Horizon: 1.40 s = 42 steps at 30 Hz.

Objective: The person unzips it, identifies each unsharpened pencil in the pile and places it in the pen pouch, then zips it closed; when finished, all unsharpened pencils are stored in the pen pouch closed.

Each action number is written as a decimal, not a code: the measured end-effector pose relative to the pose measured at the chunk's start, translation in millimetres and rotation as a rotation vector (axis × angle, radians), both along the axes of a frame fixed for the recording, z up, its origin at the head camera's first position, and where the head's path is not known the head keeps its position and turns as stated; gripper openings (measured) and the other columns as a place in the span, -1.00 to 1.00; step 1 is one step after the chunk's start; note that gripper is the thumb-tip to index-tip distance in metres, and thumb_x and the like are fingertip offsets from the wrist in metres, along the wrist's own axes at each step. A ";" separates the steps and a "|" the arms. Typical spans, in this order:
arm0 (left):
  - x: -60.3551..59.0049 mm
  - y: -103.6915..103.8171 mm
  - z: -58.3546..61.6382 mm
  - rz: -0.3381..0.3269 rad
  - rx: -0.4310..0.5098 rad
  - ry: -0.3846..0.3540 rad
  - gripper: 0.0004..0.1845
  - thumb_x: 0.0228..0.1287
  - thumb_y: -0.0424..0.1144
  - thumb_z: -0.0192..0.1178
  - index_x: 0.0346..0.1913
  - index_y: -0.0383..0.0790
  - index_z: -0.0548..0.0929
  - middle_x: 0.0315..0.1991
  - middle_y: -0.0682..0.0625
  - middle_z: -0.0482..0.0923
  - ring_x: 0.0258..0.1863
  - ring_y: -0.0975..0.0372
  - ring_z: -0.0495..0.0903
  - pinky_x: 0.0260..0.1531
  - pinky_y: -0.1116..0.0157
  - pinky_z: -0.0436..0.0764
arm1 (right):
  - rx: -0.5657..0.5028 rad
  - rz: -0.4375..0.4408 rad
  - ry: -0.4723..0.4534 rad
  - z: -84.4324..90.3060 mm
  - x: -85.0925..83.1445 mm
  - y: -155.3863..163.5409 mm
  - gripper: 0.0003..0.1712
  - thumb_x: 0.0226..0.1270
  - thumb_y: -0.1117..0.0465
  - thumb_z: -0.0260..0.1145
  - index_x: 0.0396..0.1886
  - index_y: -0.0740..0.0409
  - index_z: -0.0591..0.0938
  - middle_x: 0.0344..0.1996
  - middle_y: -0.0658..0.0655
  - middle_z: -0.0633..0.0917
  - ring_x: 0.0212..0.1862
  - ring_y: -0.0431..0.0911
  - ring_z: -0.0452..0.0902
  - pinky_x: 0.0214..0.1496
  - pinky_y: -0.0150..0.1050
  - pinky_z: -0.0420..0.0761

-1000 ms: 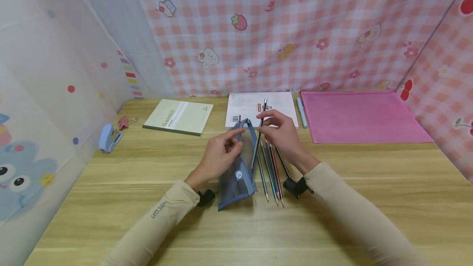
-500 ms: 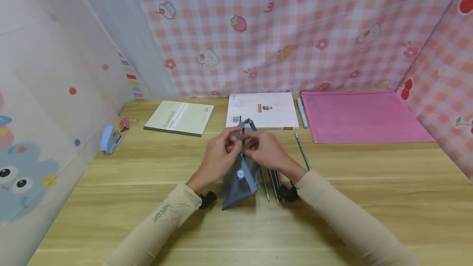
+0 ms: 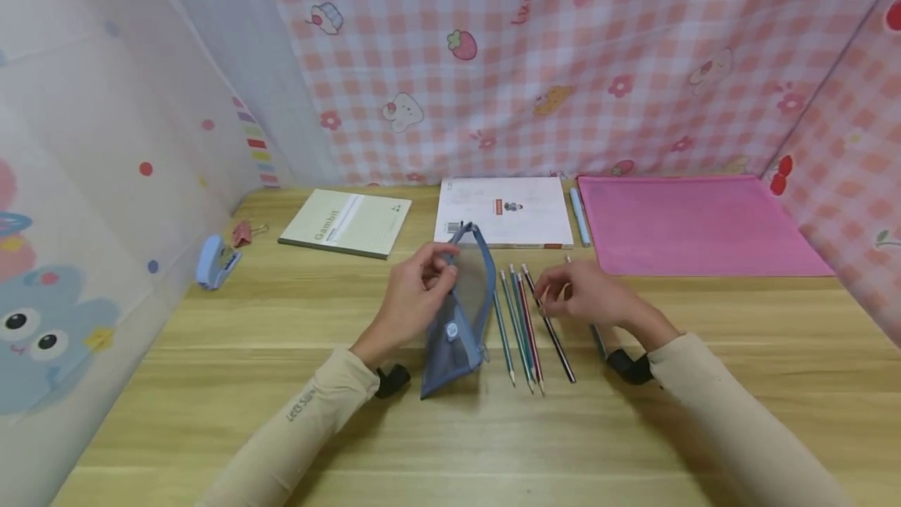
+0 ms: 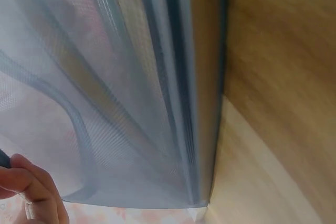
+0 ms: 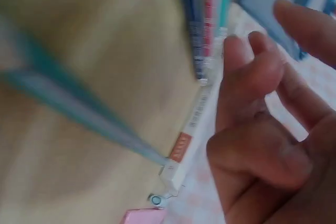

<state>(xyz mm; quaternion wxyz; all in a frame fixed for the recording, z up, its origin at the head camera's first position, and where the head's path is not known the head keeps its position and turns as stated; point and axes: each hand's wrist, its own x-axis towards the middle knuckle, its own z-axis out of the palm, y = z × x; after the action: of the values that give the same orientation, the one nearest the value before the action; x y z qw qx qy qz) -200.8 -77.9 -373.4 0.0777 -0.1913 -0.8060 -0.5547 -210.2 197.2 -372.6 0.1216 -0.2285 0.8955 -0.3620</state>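
Note:
My left hand pinches the upper edge of a blue mesh pencil case, which stands tilted with its zipped mouth spread wide. In the left wrist view, long pencil-like shapes show through the mesh, and the fingertips grip the edge. Right of the case lie several pencils, among them a red one and a black one. Over the black pencil hovers my right hand, fingers loosely bent and holding nothing. A teal pencil lies partly hidden under that hand in the head view.
Behind the pencils lie a white book, a light blue pen and a pink pouch. A green notebook, a blue stapler and a pink binder clip sit at the left. Patterned cloth hangs behind the table.
My right hand carried a dark pencil into the case's mouth, let it go there, and moved right to above the loose pencils. The left hand has kept hold of the case's edge.

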 end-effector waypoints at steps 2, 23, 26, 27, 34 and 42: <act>-0.4 0.1 0.1 -0.004 0.001 0.004 -0.73 0.32 -0.45 0.15 0.05 -0.34 0.62 -0.36 -0.13 0.57 -0.45 0.39 0.53 -0.46 0.53 0.50 | 0.093 0.035 0.015 -5.5 0.7 1.1 -0.82 0.22 0.30 0.42 -0.17 0.17 0.71 -0.42 0.07 0.72 -0.35 -0.18 0.59 -0.35 -0.30 0.55; -2.9 -1.2 -1.8 -0.038 -0.004 -0.013 -0.71 0.31 -0.45 0.16 0.06 -0.32 0.66 -0.35 -0.16 0.61 -0.47 0.39 0.54 -0.48 0.52 0.51 | 0.293 -0.155 -0.006 -8.5 -9.5 -7.9 -0.61 0.03 0.41 0.35 -0.09 0.11 0.74 -0.16 0.21 0.68 -0.55 -0.16 0.25 -0.52 -0.33 0.30; -2.2 -2.2 -1.5 -0.027 -0.003 -0.017 -0.70 0.31 -0.44 0.17 0.08 -0.31 0.66 -0.35 -0.15 0.61 -0.45 0.38 0.55 -0.46 0.53 0.52 | 0.089 -0.183 -0.109 -9.1 -9.9 -2.8 -0.56 0.07 0.42 0.34 0.01 0.16 0.71 -0.49 0.12 0.64 -0.62 -0.20 0.27 -0.55 -0.32 0.33; -2.1 -2.6 -1.2 -0.024 -0.003 -0.017 -0.69 0.31 -0.44 0.17 0.09 -0.31 0.66 -0.34 -0.15 0.61 -0.45 0.38 0.56 -0.46 0.53 0.52 | 0.008 -0.201 -0.154 -7.5 -9.3 -1.8 -0.53 0.08 0.43 0.32 0.06 0.19 0.68 -0.57 0.08 0.61 -0.64 -0.20 0.27 -0.57 -0.31 0.33; -0.9 -1.2 0.3 -0.022 -0.014 -0.019 -0.68 0.31 -0.43 0.18 0.10 -0.29 0.66 -0.34 -0.14 0.61 -0.45 0.37 0.55 -0.48 0.53 0.50 | -0.399 -0.288 -0.280 16.2 -4.8 -8.9 -0.45 0.21 0.42 0.30 0.24 0.24 0.51 -0.61 -0.02 0.68 -0.69 -0.20 0.28 -0.60 -0.33 0.24; -0.4 7.5 0.1 -0.041 0.000 -0.014 -0.67 0.29 -0.45 0.18 0.11 -0.33 0.66 -0.35 -0.20 0.61 -0.45 0.40 0.54 -0.46 0.53 0.51 | -0.611 -0.336 -0.126 25.6 -4.5 -41.7 -0.55 0.25 0.41 0.29 0.16 0.18 0.53 -0.57 -0.05 0.72 -0.72 -0.20 0.31 -0.61 -0.29 0.37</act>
<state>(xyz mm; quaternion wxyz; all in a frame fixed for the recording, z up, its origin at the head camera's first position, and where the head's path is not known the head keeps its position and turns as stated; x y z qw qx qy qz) -201.2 -70.3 -373.3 0.0607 -0.2039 -0.8025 -0.5574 -214.7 155.5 -347.1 0.0414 -0.0808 0.7617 -0.6415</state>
